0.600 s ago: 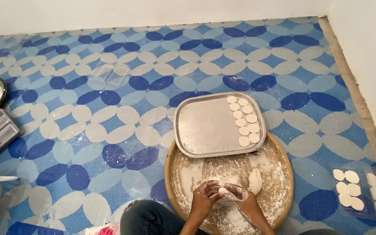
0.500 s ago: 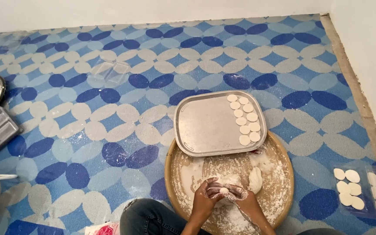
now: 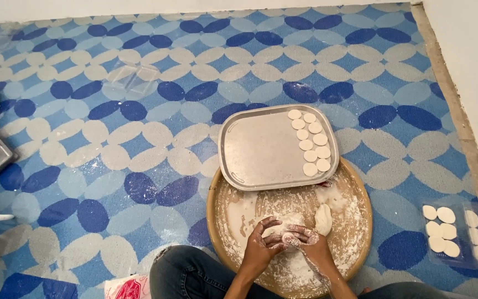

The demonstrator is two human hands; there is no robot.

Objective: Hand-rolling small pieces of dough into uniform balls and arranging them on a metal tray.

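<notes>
A: Nearest to us, our left hand [image 3: 261, 252] and right hand [image 3: 312, 247] meet over the round wooden board [image 3: 355, 221]. What do the fingers hold?

B: The fingers of both hands curl inward and pinch a small dough piece [image 3: 290, 238] between their tips, just above the floured face of the board. The left fingers are a little spread; the right ones lie pressed together over the piece.

A: Which step do we judge to be in hand?

B: Shaping. We judge the piece is being pressed into a flat round. A larger dough lump [image 3: 323, 217] lies on the board just to the right of our hands, untouched.

A: What does the next move call for?

B: Likely a short reach forward. The metal tray [image 3: 261, 147] rests with its near edge on the board's far rim, and dough discs [image 3: 310, 143] lie in two rows at its right side. The left part of the tray is bare, so a new round would need placing beside those rows without overlap.

A: Farther out?

B: More white discs [image 3: 441, 228] lie in clear plastic containers at the right, on the blue patterned floor mat [image 3: 139, 111].
</notes>
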